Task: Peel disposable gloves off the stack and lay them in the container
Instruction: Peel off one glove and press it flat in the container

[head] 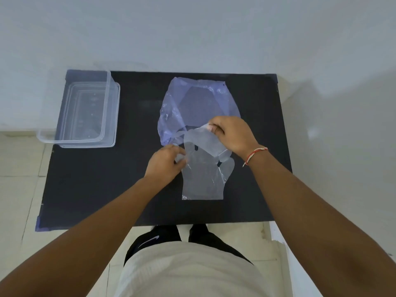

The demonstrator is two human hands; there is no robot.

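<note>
Your right hand point(232, 133) is over the far end of the gloves point(203, 176), and its fingers point(215, 128) are pinched shut on the top glove point(202, 139). You have that thin sheet lifted and folded back, so it curls up off the stack. Your left hand point(166, 162) is at the near left side of the stack. Its fingers are curled onto the plastic there, and I think they are holding the rest down, but I cannot tell how tight the grip is.

The stack lies flat in the middle of the black tabletop point(96, 189). Its long way runs from you toward the wall. The blue bag point(171, 103) lies just past it.

The box point(85, 112) is far off to your left, at the back corner, well apart from the gloves. It looks empty. Your left hand is nearer to the box, but your right hand has the glove. So I think the glove must pull free first, then travel left across the tabletop.
</note>
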